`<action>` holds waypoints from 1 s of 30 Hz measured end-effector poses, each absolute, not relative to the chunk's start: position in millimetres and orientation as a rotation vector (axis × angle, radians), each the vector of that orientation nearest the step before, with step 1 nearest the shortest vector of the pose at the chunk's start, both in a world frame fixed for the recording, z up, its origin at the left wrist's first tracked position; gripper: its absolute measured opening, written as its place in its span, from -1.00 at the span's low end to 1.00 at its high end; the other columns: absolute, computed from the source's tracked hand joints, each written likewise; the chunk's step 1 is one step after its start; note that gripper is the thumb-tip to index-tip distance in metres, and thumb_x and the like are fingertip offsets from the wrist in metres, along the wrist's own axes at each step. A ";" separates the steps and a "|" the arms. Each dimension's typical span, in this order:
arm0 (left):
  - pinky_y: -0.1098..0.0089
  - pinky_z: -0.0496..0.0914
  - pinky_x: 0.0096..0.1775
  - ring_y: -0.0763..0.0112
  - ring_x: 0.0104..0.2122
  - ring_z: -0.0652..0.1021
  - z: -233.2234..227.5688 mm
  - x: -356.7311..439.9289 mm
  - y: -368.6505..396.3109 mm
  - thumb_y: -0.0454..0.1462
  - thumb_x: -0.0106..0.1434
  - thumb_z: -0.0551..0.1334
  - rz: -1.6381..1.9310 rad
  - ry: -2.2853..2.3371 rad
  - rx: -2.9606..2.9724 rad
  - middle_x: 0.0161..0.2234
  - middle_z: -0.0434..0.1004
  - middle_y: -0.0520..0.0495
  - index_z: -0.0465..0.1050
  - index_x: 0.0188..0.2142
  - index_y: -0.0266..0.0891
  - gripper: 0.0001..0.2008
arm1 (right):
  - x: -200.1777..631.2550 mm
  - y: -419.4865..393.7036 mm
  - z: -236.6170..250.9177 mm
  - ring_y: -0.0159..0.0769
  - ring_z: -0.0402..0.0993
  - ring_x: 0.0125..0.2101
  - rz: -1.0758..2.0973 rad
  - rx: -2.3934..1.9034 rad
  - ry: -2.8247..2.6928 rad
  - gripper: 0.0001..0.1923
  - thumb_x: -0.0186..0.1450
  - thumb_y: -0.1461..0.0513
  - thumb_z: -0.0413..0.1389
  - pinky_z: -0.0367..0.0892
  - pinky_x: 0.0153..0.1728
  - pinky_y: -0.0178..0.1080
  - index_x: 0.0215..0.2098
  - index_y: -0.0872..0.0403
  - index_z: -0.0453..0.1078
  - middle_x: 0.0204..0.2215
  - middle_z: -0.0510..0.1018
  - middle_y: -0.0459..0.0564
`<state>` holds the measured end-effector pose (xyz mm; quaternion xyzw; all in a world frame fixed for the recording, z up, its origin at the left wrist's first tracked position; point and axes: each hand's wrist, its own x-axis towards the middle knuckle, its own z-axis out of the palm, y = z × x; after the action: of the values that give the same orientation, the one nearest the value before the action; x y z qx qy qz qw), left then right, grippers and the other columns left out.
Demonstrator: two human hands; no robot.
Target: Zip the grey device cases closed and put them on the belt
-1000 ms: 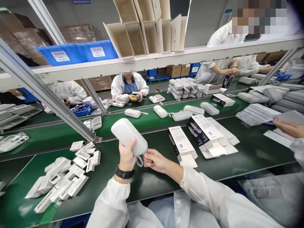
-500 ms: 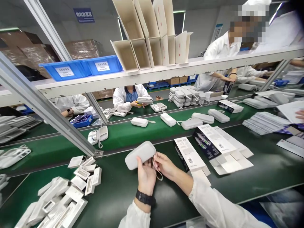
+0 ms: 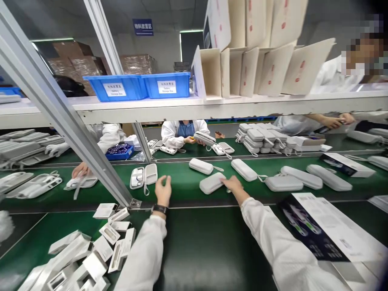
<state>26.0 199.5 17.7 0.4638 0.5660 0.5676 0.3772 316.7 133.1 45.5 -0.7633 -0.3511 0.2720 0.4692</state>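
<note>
My right hand [image 3: 233,185] rests on the end of a closed white zip case [image 3: 211,182] lying on the green conveyor belt [image 3: 182,178]; whether the fingers still grip it I cannot tell. My left hand [image 3: 163,190] reaches out over the belt with fingers apart and holds nothing. It is just right of an open white case [image 3: 143,176] with its lid folded back. A black watch [image 3: 159,208] is on my left wrist. Both arms wear white sleeves.
More closed white cases [image 3: 244,169] lie along the belt. Small white boxes [image 3: 91,246] are heaped at near left, printed cartons [image 3: 321,226] at near right. A slanted metal post [image 3: 69,125] crosses the left. Blue bins [image 3: 139,85] sit on the shelf. Co-workers in white coats sit across.
The white case I held up in both hands now lies on the belt. Both arms have stretched forward. My left hand has let go and moved toward the open case.
</note>
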 end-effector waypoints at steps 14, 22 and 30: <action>0.02 0.22 0.19 -0.11 0.17 0.40 -14.7 -64.9 315.9 -0.09 0.33 0.09 1.425 2.060 1.111 0.02 0.48 -0.46 0.49 -0.06 -0.37 -0.59 | 40.7 314.5 -29.6 0.01 0.14 0.33 0.942 -1.598 -1.436 -0.49 0.44 0.07 -0.07 -0.09 0.33 0.15 0.24 0.16 0.31 0.24 0.38 0.25; 0.25 0.42 0.03 0.26 -0.13 0.58 -3.7 -10.1 277.8 -0.21 0.23 0.31 1.395 1.497 1.168 -0.15 0.57 -0.22 0.20 0.20 -0.39 -0.39 | 79.5 247.8 -42.9 -0.10 0.60 -0.10 0.983 -1.222 -1.070 -0.52 0.35 0.00 0.00 0.52 -0.12 -0.09 0.08 0.15 0.33 -0.04 0.60 0.22; 0.17 0.52 -0.15 0.06 -0.19 0.61 48.5 28.8 139.2 0.03 0.10 0.41 0.979 0.905 1.235 -0.13 0.59 -0.38 0.45 -0.03 -0.44 -0.37 | 168.7 59.2 10.9 -0.14 0.51 0.03 0.719 -1.061 -1.262 -0.45 0.31 0.08 0.16 0.38 0.10 -0.06 0.21 0.08 0.27 0.09 0.51 0.18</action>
<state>28.8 139.2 48.5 0.5360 0.3926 0.4248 0.6149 168.7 59.2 10.9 -0.4618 -0.5494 0.3128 0.6221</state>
